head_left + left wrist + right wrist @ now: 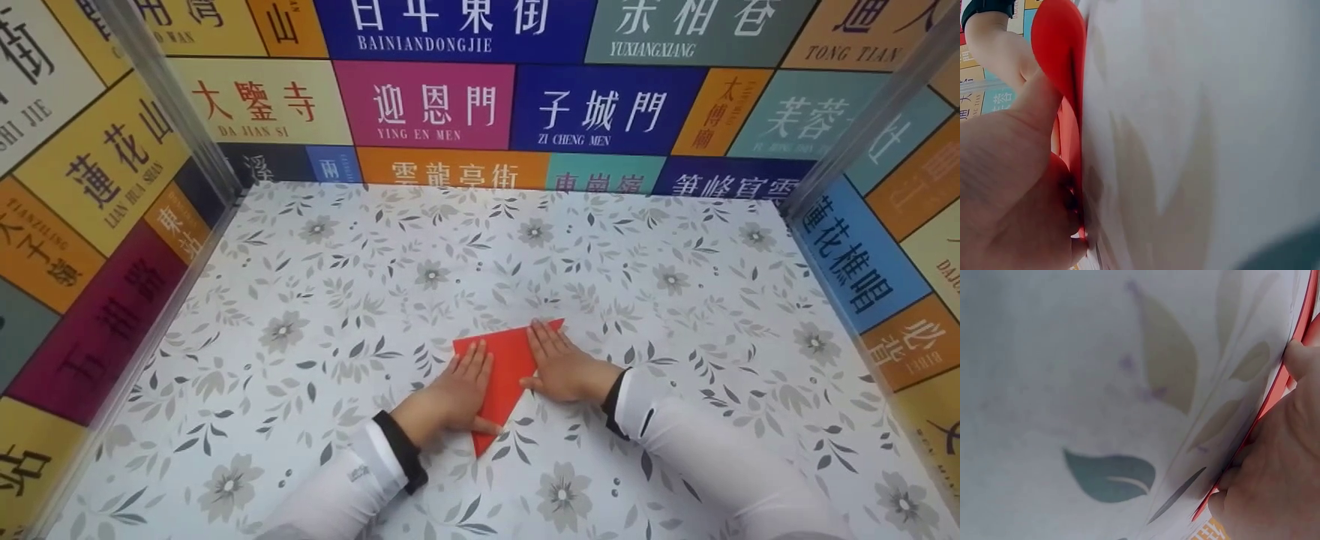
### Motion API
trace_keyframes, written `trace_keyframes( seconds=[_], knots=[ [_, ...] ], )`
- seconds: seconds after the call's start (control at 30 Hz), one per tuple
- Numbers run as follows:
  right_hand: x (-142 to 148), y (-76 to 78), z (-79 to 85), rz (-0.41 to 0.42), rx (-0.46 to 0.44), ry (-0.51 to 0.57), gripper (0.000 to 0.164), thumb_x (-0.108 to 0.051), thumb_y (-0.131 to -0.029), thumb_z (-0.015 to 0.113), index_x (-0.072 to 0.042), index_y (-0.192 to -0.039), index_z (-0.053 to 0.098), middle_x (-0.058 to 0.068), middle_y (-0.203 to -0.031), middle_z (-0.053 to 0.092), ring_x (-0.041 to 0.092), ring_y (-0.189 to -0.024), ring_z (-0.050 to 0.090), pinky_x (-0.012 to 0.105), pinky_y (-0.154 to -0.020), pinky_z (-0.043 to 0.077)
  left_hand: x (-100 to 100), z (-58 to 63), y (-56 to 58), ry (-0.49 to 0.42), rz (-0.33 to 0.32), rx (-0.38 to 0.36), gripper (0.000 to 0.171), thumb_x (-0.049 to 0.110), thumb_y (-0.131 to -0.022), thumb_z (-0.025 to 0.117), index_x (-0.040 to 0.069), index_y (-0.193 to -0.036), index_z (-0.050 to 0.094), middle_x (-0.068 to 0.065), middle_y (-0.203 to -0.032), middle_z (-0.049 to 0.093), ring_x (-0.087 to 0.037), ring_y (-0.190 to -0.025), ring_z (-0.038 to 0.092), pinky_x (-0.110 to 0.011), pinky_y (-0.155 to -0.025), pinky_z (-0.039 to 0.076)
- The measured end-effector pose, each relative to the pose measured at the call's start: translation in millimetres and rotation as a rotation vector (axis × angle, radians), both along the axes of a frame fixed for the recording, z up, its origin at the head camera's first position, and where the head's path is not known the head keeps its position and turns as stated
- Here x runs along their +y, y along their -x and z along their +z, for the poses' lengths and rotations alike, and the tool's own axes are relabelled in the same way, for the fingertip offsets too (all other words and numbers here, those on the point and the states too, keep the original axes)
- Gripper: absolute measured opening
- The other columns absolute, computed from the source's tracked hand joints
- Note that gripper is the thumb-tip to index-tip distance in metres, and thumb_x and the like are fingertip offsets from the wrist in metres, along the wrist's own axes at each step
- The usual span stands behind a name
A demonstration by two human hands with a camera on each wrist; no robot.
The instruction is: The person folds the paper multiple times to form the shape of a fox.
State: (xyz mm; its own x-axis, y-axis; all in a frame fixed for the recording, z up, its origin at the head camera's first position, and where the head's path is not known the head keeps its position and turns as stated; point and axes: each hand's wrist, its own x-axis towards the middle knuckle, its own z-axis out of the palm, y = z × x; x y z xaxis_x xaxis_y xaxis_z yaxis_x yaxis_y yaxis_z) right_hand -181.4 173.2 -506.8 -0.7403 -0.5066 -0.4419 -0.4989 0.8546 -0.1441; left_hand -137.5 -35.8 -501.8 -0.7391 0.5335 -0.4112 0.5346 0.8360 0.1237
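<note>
A folded sheet of red paper [511,364] lies on the table, with one pointed corner toward the person and another at the upper right. Flat across its left side, my left hand [461,386] presses with straight fingers, its thumb stretched over the near point. My right hand [562,367] rests along the right edge, fingers extended over the upper right corner. In the left wrist view a red flap [1055,42] curves up off the table by the thumb. The right wrist view shows the paper's edge [1275,394] beneath the right hand [1275,455].
The table [360,300] has a white cover printed with grey flowers and leaves. Upright panels with colourful lettered blocks [427,105] stand along its back, left and right sides.
</note>
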Motion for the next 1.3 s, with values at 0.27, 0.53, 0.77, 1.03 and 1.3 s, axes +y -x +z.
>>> trace_keyframes(
  seconds=[0.27,0.53,0.77,1.03,1.3],
  knots=[
    [-2,-0.1,1.6,-0.014,-0.013,-0.008,0.091,-0.055,-0.098,0.041,0.001,-0.153,-0.004,0.019,-0.162,-0.008,0.035,-0.15,-0.007,0.048,-0.121,0.009,-8,5.4,-9.2,0.021,-0.02,-0.033,0.115,0.065,-0.078,0.066,0.003,-0.155,0.007,-0.016,-0.163,0.002,-0.031,-0.151,0.003,-0.042,-0.121,0.015],
    [-2,0.3,-0.4,-0.009,-0.001,0.007,0.09,-0.054,-0.098,0.041,0.002,-0.153,-0.002,0.02,-0.162,-0.006,0.036,-0.15,-0.005,0.049,-0.121,0.01,-13,10.4,-20.9,0.049,-0.045,-0.023,0.116,0.062,-0.076,0.07,0.003,-0.155,0.009,-0.016,-0.163,0.004,-0.031,-0.151,0.006,-0.044,-0.121,0.017],
    [0,-0.2,-2.1,0.007,0.013,0.028,0.089,-0.052,-0.098,0.043,0.005,-0.153,0.001,0.022,-0.162,-0.002,0.037,-0.15,-0.002,0.049,-0.121,0.012,-14,12.2,-32.4,0.09,-0.066,-0.013,0.119,0.065,-0.073,0.071,0.003,-0.155,0.01,-0.016,-0.163,0.005,-0.031,-0.151,0.006,-0.044,-0.121,0.018],
    [3,-3.0,-2.0,0.017,0.02,0.049,0.087,-0.051,-0.099,0.041,0.006,-0.152,0.003,0.023,-0.161,-0.002,0.038,-0.15,-0.002,0.049,-0.121,0.011,-13,10.9,-36.0,0.107,-0.059,-0.007,0.118,0.066,-0.074,0.069,0.005,-0.155,0.01,-0.014,-0.163,0.006,-0.029,-0.151,0.005,-0.042,-0.121,0.018],
    [3,0.7,-8.4,0.011,0.032,0.04,0.09,-0.056,-0.098,0.038,0.002,-0.153,-0.002,0.02,-0.162,-0.005,0.036,-0.15,-0.005,0.048,-0.121,0.008,-14,13.1,-33.6,0.092,-0.044,-0.037,0.118,0.065,-0.074,0.07,0.006,-0.156,0.008,-0.013,-0.164,0.003,-0.029,-0.151,0.004,-0.041,-0.121,0.017]
  ],
)
